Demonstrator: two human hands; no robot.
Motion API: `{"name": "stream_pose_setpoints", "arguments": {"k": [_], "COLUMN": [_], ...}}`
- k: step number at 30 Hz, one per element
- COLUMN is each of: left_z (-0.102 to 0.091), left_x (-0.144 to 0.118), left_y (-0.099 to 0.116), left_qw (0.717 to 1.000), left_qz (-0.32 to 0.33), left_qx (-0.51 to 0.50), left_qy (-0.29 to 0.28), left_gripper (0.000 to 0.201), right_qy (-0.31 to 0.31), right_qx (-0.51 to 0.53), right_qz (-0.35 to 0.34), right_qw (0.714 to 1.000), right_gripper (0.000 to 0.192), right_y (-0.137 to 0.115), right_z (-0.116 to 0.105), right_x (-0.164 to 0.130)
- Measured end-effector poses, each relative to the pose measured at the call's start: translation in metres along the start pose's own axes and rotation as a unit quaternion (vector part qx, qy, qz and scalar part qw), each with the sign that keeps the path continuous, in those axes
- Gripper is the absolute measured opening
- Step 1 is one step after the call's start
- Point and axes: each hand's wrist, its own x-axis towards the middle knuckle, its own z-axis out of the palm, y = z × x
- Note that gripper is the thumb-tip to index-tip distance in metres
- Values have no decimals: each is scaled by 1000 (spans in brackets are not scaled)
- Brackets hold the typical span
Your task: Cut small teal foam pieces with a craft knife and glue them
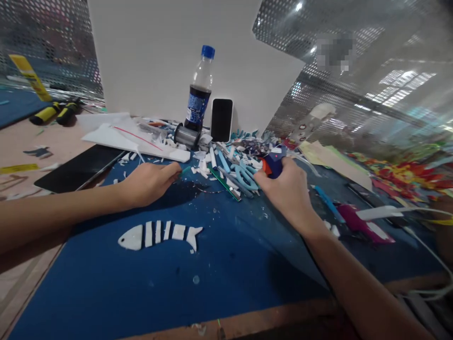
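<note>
On the blue mat lies a white fish (132,237) cut into several separate pieces, with a black eye dot on its head and a forked tail (193,237). My left hand (150,183) is above and behind it, fingers pinched together. A small blurred teal piece (186,170) shows by its fingertips; whether they hold it I cannot tell. My right hand (288,193) is wrapped round a dark blue and orange glue gun (274,160), mostly hidden by the fingers. Beside that hand lie light blue scissors (245,175) and a green strip (224,182).
Behind the hands stand a cola bottle (198,104), a grey spool (186,136) and a white-framed phone (222,120) amid white scraps. A dark tablet (79,169) lies left. Right are a magenta piece (364,224), a white cable (424,243) and coloured paper (339,163).
</note>
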Motion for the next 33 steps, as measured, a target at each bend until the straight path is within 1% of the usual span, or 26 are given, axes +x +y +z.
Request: {"name": "stream_pose_setpoints", "arguments": {"k": [3, 7, 8, 11, 14, 16, 21, 27, 33], "left_z": [5, 4, 3, 1, 1, 3, 4, 1, 0], "left_x": [-1, 0, 0, 1, 1, 1, 2, 3, 3], "left_y": [-2, -2, -2, 0, 0, 0, 0, 1, 1], "left_qw": [1000, 998, 998, 996, 995, 994, 993, 992, 993], "left_qz": [3, 21, 28, 41, 51, 58, 76, 90, 88], "left_qx": [-8, -20, -23, -34, -44, -47, -40, -31, -25], "left_qy": [29, 49, 57, 70, 70, 75, 80, 83, 80], "left_gripper": [25, 20, 19, 17, 14, 12, 12, 15, 15], "right_qy": [-6, 6, 4, 38, 37, 29, 15, -5, -11], "right_qx": [21, 26, 22, -7, -8, -5, 6, 15, 18], "right_qz": [-42, -77, -94, -144, -169, -172, -153, -162, -152], "right_qw": [999, 997, 995, 989, 985, 985, 988, 987, 988], "right_gripper": [29, 35, 34, 35, 35, 35, 35, 31, 31], "right_y": [-2, 4, 6, 12, 13, 12, 10, 11, 8], "right_z": [21, 41, 44, 51, 54, 55, 56, 56, 56], "right_x": [1, -4, -6, -14, -18, -18, -17, -18, -17]}}
